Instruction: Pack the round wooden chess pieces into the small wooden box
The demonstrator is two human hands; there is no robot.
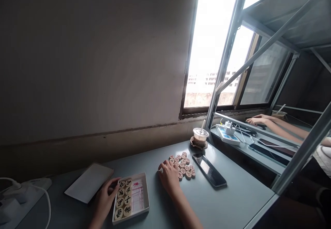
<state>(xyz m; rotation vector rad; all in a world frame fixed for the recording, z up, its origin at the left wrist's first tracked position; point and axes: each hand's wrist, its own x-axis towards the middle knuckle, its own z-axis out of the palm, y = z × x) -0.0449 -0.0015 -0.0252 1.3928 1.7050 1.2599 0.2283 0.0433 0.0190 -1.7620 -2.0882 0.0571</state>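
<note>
At the lower left stands a shallow white box (146, 194). Black-marked xiangqi pieces (127, 199) lie in two columns in its left part, and the bare right part shows a paper base with pink lines. My left hand (106, 196) holds the box by its left wall, with thumb and index finger at the rim. Loose xiangqi pieces with reddish marks (183, 170) form a cluster on the table. My right hand (168, 175) lies palm down at the cluster's left side, touching it, fingers bent and slightly apart; its fingertips are partly hidden.
A white lid-like panel (89, 182) lies left of the box. Beyond the pieces are a phone (209, 170) and a lidded drink cup (200, 136). Power strips (229, 136) and cables sit at both sides. A metal rack (214, 101) rises right; another person's arms (276, 125) reach in behind it.
</note>
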